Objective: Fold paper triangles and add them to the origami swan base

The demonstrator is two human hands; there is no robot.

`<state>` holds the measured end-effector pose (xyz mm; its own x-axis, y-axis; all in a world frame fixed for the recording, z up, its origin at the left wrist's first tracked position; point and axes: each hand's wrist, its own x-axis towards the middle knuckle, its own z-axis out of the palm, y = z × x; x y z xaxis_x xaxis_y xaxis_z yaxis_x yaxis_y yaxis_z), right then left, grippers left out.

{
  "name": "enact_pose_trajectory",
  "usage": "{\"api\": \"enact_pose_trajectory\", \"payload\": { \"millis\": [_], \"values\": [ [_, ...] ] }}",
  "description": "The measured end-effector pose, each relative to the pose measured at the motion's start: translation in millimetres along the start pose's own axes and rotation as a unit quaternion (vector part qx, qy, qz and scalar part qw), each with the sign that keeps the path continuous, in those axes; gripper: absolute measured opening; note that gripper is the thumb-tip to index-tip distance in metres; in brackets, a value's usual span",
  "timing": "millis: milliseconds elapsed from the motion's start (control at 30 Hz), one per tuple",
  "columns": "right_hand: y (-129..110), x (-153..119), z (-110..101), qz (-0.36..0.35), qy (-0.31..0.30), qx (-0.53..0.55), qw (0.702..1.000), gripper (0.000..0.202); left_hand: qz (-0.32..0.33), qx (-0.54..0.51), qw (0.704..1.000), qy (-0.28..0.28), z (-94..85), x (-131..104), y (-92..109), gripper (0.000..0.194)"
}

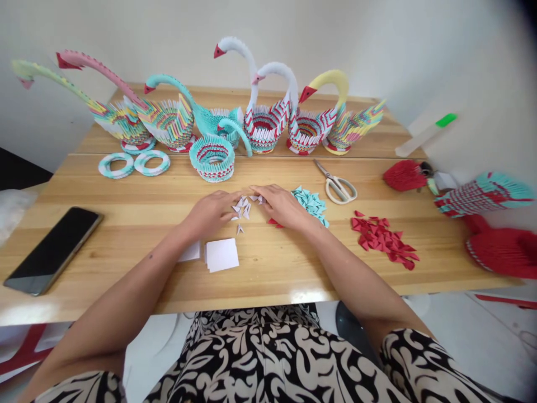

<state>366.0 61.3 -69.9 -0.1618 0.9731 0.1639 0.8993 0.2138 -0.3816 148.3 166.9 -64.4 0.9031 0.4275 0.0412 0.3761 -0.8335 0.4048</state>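
Small folded white paper pieces (242, 207) lie in a loose heap at the middle of the table. From the left, my left hand (213, 211) rests beside them with its fingers apart. My right hand (277, 202) lies flat on the other side, its fingertips over a few white pieces. Behind that hand spreads a pile of turquoise folded pieces (311, 205), partly covered by it. One single white piece (240, 229) sits nearer to me. Closer still are stacked white paper sheets (222, 255), with another sheet (191, 252) partly under my left forearm.
Several paper swans (268, 129) line the back. In front stand a turquoise paper basket (212, 159) and two paper rings (151, 163). Scissors (335, 182) and red pieces (384, 238) lie right, near red paper models (503, 246). A phone (52, 250) lies left.
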Motion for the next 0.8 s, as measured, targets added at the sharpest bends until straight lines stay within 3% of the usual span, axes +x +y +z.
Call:
{"api": "enact_pose_trajectory", "payload": {
  "millis": [267,567,800],
  "values": [
    [-10.5,9.8,-1.8,-0.031,0.005,-0.024,0.999,0.035,-0.036,0.001,0.999,-0.003,-0.1,-0.1,-0.3,0.065],
    [-9.1,34.8,9.8,-0.066,-0.018,-0.057,0.996,0.029,-0.063,0.012,0.998,-0.006,-3.5,-0.4,2.8,0.067],
    [-2.6,34.3,0.9,-0.022,-0.030,-0.070,0.997,0.019,-0.043,-0.028,0.999,-0.009,-5.6,-1.0,2.2,0.069]
  ]
}}
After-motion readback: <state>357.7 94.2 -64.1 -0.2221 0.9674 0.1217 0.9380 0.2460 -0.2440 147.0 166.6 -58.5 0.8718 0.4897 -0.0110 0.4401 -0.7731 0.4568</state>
